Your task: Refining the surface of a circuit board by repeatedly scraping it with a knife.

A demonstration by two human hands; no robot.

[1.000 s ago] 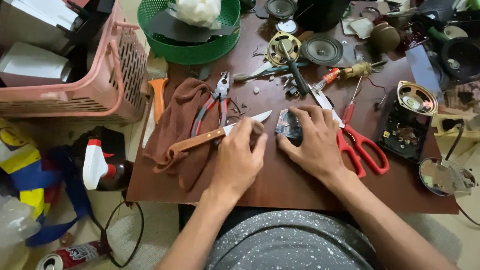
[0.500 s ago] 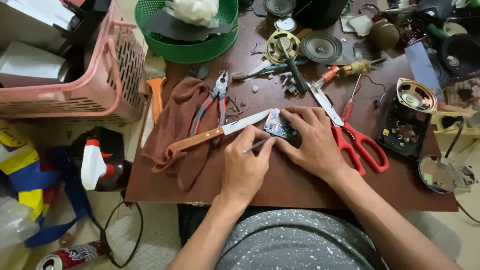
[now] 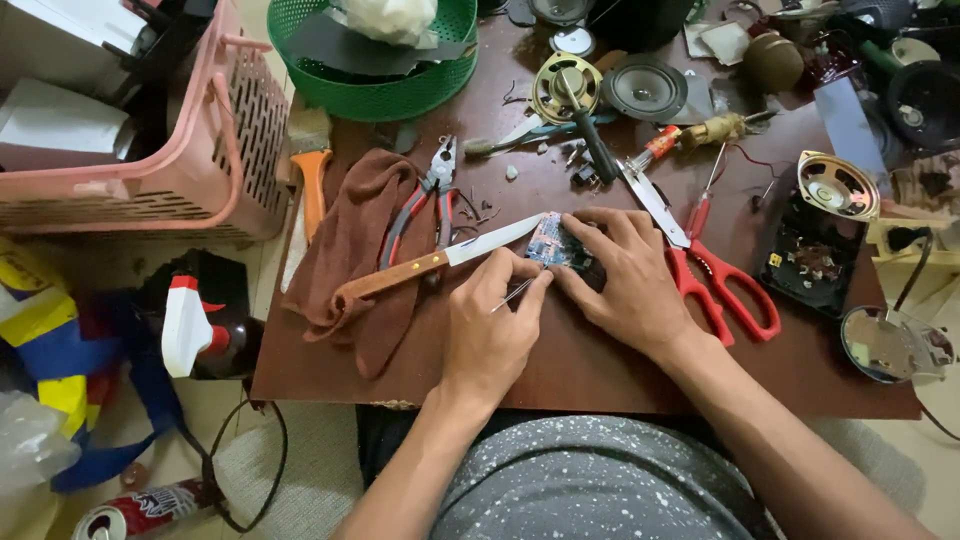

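Since a moment ago, the left hand [image 3: 490, 335] is sliding closer to the small circuit board [image 3: 556, 246], pinching a thin metal tool [image 3: 512, 295]. The right hand [image 3: 625, 285] is pressing the board flat on the brown surface [image 3: 600, 370]. A green basket [image 3: 375, 95] is holding something white, maybe cloth. A pink basket [image 3: 215, 150] is holding boxes.

Soft, even daylight, bright enough; faint shadows under the hands, mild sheen on the tabletop [image 3: 600, 370]. Sharp centre, wide-angle bending at edges.
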